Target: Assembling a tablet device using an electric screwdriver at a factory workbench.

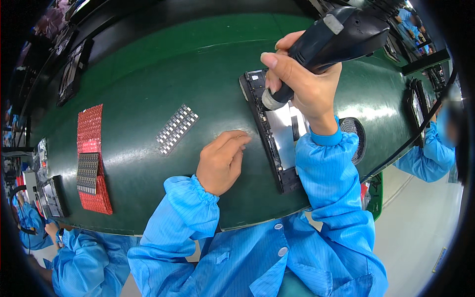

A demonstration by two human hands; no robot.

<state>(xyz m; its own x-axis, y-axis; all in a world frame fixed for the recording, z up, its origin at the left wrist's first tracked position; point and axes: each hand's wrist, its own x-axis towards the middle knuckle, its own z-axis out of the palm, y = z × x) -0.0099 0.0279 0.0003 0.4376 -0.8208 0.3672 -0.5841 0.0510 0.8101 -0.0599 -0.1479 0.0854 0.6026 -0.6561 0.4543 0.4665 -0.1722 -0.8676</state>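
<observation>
Black handheld tool (341,42) fills the grip of the right hand (316,94), tilted, seemingly to aim its nozzle (273,101) at the opened device (280,143) on the desk (133,84); the left hand (220,161) curls beside the device, narrow, whether empty I cannot tell.

Wears a bright blue pinstriped coat (247,255), bunches into gathered cuffs (201,191) at seven and three o'clock, flashes pale buttons (282,251) at five!
</observation>
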